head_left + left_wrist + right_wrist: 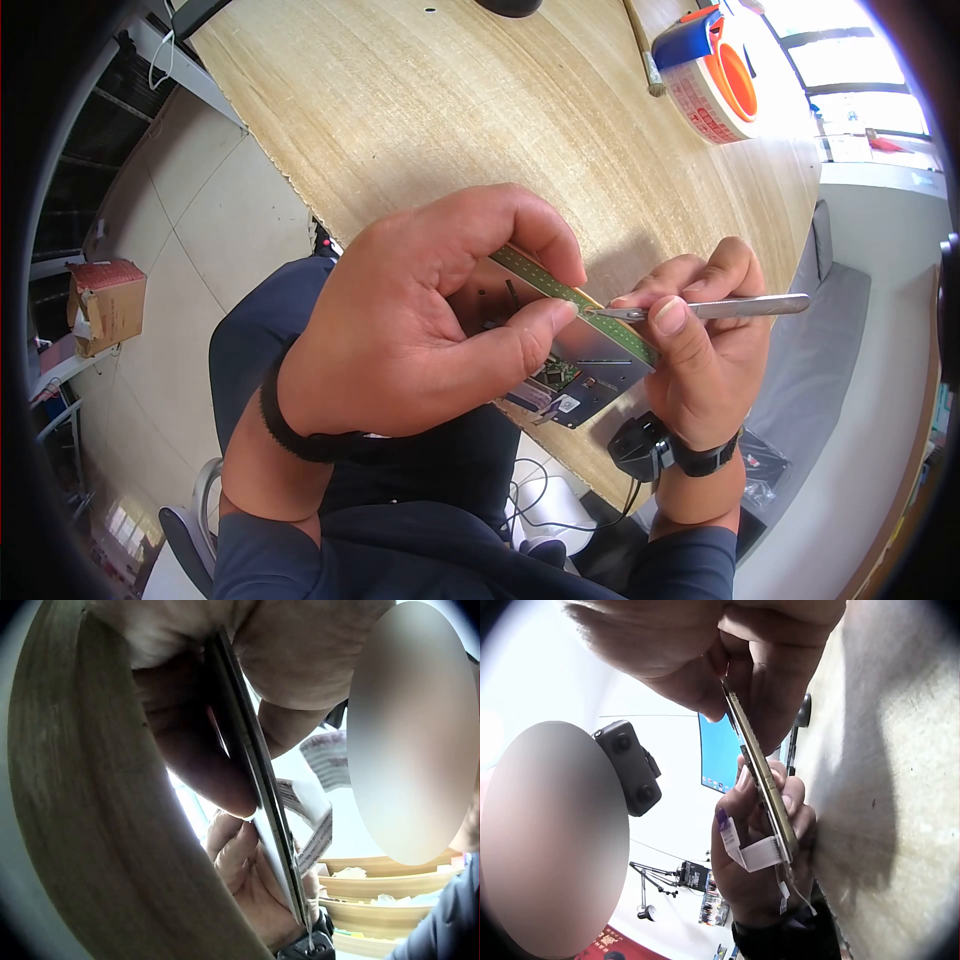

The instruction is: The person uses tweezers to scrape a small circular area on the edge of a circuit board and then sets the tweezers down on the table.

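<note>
My left hand (420,320) pinches a thin flat panel (600,350) between thumb and fingers, and it is tilted above the table's near edge. The panel has a metal backing, a green circuit strip (628,340) along one long edge and a small chip board (556,374). In my right hand (715,350), thumb and fingers grip a slim silver scalpel (750,307), its tip at the green strip beside my left thumb. A white ribbon cable (756,853) hangs off the panel in the right wrist view. From the left wrist, the panel (255,772) shows edge-on.
The wooden table (400,110) stretches ahead. At its far right stand a tape roll with an orange and blue dispenser (705,85) and a brush (645,50). A cardboard box (107,305) is off to the left. A cable (545,490) runs below the right wrist.
</note>
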Action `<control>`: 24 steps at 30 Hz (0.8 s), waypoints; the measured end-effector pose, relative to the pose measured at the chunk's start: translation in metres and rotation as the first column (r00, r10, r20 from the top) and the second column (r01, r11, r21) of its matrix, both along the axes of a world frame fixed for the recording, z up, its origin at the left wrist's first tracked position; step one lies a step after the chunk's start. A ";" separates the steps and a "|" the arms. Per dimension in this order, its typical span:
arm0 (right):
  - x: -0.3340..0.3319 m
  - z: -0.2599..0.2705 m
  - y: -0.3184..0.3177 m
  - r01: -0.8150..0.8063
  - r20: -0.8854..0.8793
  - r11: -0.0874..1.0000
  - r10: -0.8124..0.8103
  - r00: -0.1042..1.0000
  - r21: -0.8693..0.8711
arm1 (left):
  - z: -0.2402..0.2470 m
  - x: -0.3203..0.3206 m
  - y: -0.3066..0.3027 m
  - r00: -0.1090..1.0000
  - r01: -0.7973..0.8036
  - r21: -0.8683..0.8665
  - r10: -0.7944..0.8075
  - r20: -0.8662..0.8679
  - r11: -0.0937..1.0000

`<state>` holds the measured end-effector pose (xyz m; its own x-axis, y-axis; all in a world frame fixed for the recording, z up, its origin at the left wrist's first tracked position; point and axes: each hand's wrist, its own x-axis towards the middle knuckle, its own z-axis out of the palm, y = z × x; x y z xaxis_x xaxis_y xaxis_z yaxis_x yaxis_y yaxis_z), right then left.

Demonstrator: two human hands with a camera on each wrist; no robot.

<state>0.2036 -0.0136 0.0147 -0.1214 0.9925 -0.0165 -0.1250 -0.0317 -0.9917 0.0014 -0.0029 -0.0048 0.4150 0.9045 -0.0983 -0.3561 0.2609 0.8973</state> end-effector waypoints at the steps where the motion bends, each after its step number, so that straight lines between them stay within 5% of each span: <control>1: 0.000 0.000 0.000 -0.004 -0.007 1.000 0.004 1.000 0.002 | 0.000 0.000 0.000 1.000 -0.005 -0.003 0.005 0.002 1.000; 24: -0.001 -0.003 0.000 -0.004 0.018 1.000 0.004 1.000 0.020 | -0.001 0.000 0.000 0.999 -0.048 -0.007 0.048 0.020 0.999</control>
